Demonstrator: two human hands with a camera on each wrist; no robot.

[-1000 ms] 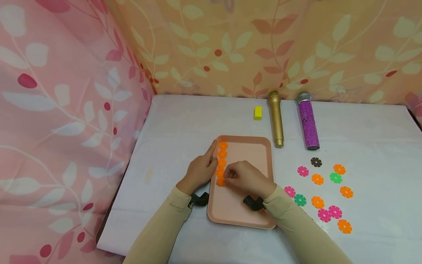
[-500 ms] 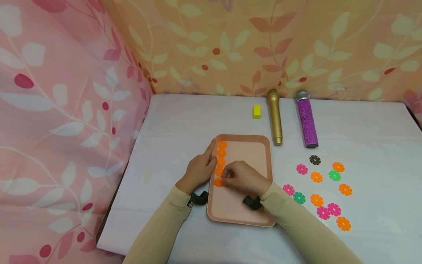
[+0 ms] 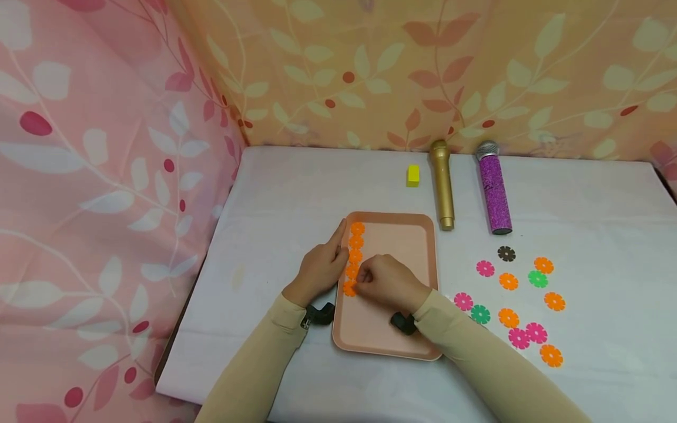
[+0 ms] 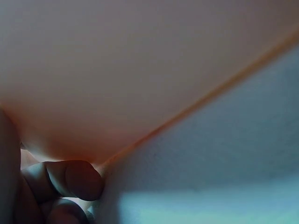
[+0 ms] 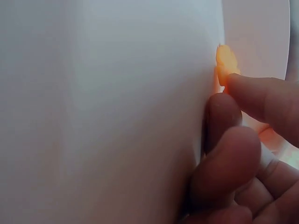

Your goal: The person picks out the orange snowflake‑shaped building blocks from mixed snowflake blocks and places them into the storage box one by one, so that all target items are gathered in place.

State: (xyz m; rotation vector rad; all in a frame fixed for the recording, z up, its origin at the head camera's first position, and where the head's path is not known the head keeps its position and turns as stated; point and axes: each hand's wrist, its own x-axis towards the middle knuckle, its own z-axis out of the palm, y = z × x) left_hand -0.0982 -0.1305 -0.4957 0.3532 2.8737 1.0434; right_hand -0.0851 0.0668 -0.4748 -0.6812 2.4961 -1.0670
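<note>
In the head view, a peach tray lies on the white table with a column of several orange notched discs along its left side. My left hand holds the tray's left rim, index finger stretched along it and thumb over the edge. In the left wrist view, its fingertips curl at the tray's border. Over the tray, my right hand pinches the lowest orange disc of the column. The right wrist view shows thumb and finger at this orange disc, close against the tray.
Loose notched discs in orange, pink, green and black lie right of the tray. Behind stand out a yellow block, a gold microphone and a purple glitter microphone. Floral cloth borders the table.
The right hand has shifted slightly left, and the lowest orange disc sits a little further left within the column. The left hand stays on the rim. The head view has tilted slightly.
</note>
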